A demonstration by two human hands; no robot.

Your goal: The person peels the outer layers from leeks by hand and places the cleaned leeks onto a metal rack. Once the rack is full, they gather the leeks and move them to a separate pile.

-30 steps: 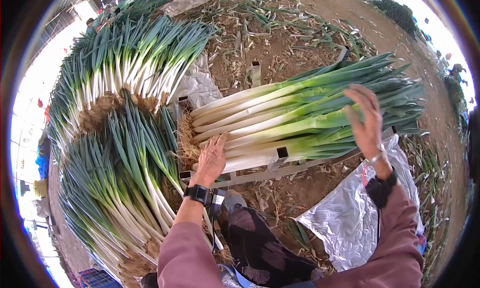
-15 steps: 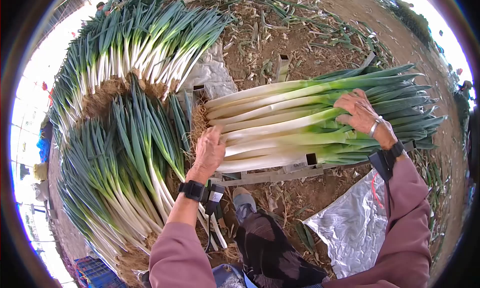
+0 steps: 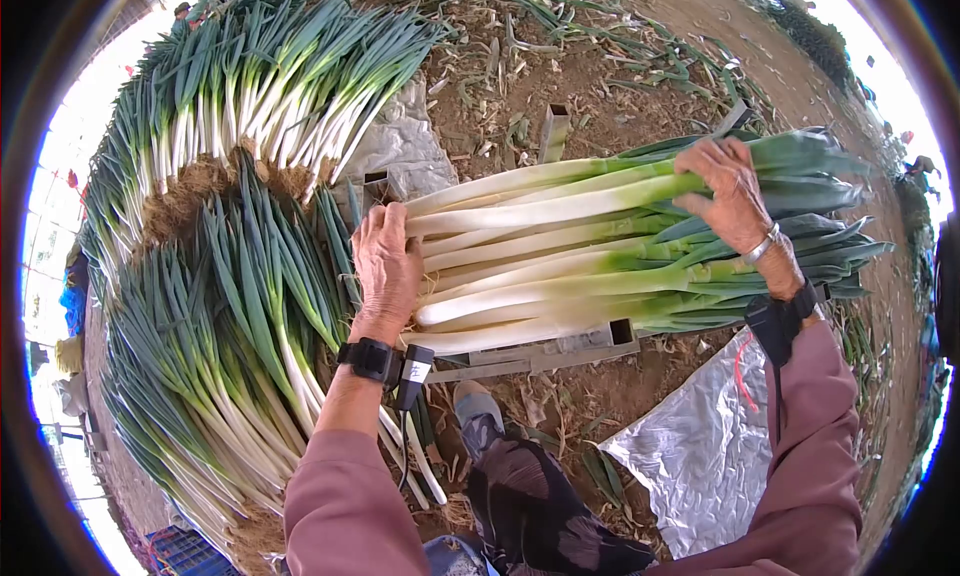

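Long leeks [image 3: 530, 266] lie side by side across a metal frame [image 3: 560, 354], white root ends at the left and green leaves at the right. My left hand [image 3: 387, 261] is closed at the root end of a thick leek [image 3: 560, 208] near the far side of the pile. Around that leek's green part, my right hand [image 3: 728, 191] has its fingers curled. The roots are partly hidden behind my left hand.
Large heaps of leeks with soil on their roots [image 3: 210, 346] fill the left side. A silver sheet [image 3: 695, 446] lies at the lower right, another [image 3: 405, 146] behind the frame. Metal posts [image 3: 553, 133] stick up. Leaf scraps litter the ground.
Both hands have moved toward the far side of the pile, and a thick leek is now between them. The view has shifted slightly.
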